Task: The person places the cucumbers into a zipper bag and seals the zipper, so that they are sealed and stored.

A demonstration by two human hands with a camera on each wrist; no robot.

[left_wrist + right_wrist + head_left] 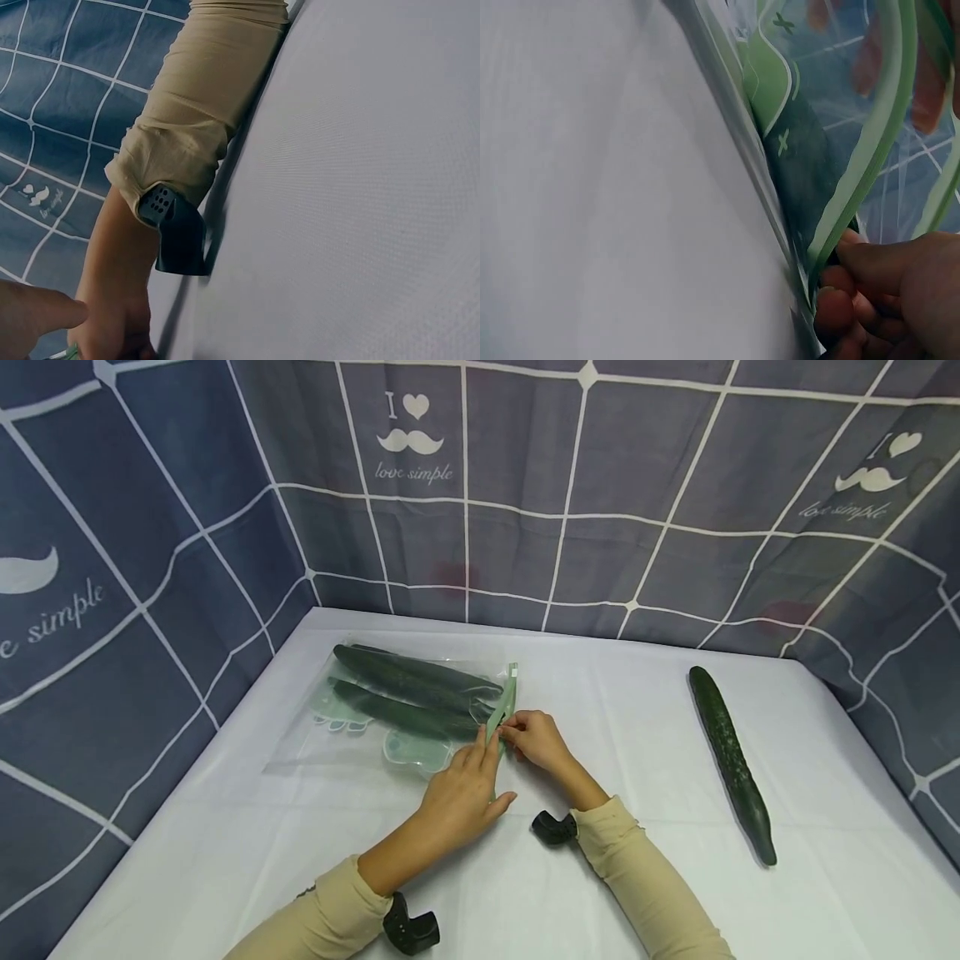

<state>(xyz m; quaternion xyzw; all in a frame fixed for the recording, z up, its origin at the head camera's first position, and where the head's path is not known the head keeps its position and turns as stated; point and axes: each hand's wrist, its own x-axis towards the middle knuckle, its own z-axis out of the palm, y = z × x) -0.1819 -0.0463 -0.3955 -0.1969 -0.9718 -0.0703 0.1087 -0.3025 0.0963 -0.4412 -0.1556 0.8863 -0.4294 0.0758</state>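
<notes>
A clear zip bag with green printed shapes and a green zip strip lies on the table with dark green cucumbers inside. Its mouth faces right. My left hand reaches over the mouth, fingers fairly straight and touching the strip, thumb spread away. Just right of it, my right hand pinches the bag's green edge between thumb and curled fingers, as the right wrist view shows. In the left wrist view only the thumb of my left hand shows clearly, beside the right forearm.
A single cucumber lies on the right side of the white-covered table. Dark checked curtains stand round the back and sides. Black wrist devices stick out at both beige sleeves.
</notes>
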